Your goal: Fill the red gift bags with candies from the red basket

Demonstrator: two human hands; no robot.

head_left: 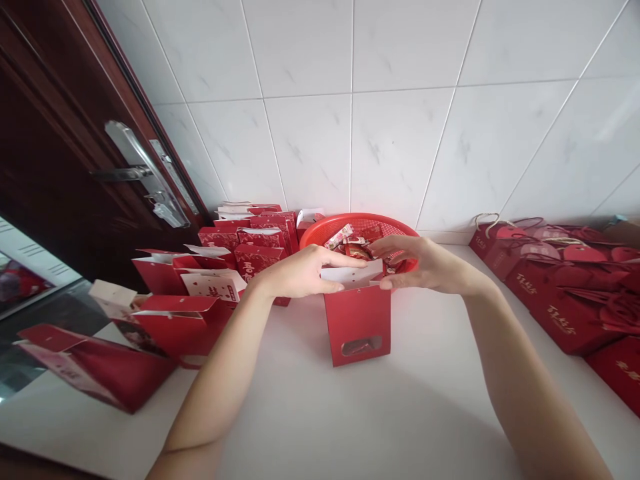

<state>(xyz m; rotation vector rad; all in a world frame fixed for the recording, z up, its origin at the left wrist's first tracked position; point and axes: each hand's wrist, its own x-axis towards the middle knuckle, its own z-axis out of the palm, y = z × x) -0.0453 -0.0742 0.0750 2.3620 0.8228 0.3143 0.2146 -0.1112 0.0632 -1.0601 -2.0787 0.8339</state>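
A red paper gift box [357, 320] stands upright on the white table in front of me, its top flaps up and a small window low on its front. Something dark shows through that window. My left hand [305, 270] holds the box's upper left edge, thumb in front and fingers along the white inner flap. At the upper right corner, my right hand [430, 265] has its thumb against a side flap, with its fingers curved above and behind. Just beyond the box, a red plastic basket [320, 227] holds wrapped candies [357, 250]; my hands hide part of it.
Several open red and white gift boxes [260, 260] crowd the left, one lying tilted [100, 367] near the edge. Rows of red boxes with cord handles [555, 287] line the right. Behind are a tiled wall [310, 147] and a dark door [65, 133] with a metal handle.
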